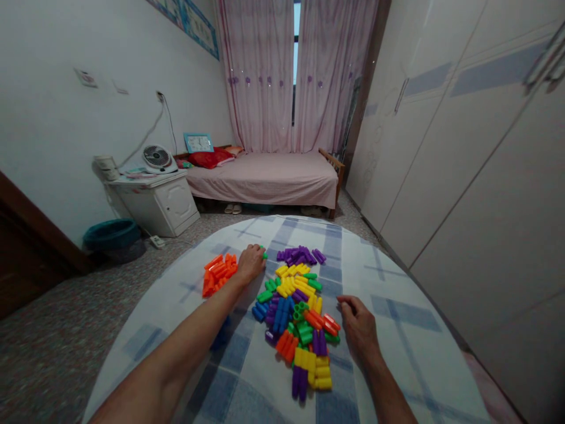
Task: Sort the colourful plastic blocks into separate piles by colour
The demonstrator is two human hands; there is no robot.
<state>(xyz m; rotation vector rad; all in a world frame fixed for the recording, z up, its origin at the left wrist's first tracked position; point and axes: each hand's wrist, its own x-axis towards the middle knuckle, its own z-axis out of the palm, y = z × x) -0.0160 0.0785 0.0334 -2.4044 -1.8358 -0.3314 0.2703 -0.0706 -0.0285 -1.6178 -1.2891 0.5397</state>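
My left hand (251, 262) reaches to the far left part of the pile, its fingers closed around a green plastic building block (265, 255) that peeks out on their right side. Left of that hand lies a group of orange blocks (219, 272), partly covered by my forearm. My right hand (358, 324) rests on the cloth beside the mixed pile, fingers loosely bent and nothing visible in them. Nearest it are red-orange blocks (330, 324). Purple blocks (296, 255) lie at the back, with yellow blocks (292, 285) before them and blue blocks (282, 315) further forward.
The round table wears a blue-and-white checked cloth (397, 365). A blue thing (220, 334) shows partly behind my left forearm. Beyond the table stand a bed (273, 176), a white cabinet (161, 203) with a fan, a bin (112, 235) and a tall wardrobe (441, 147).
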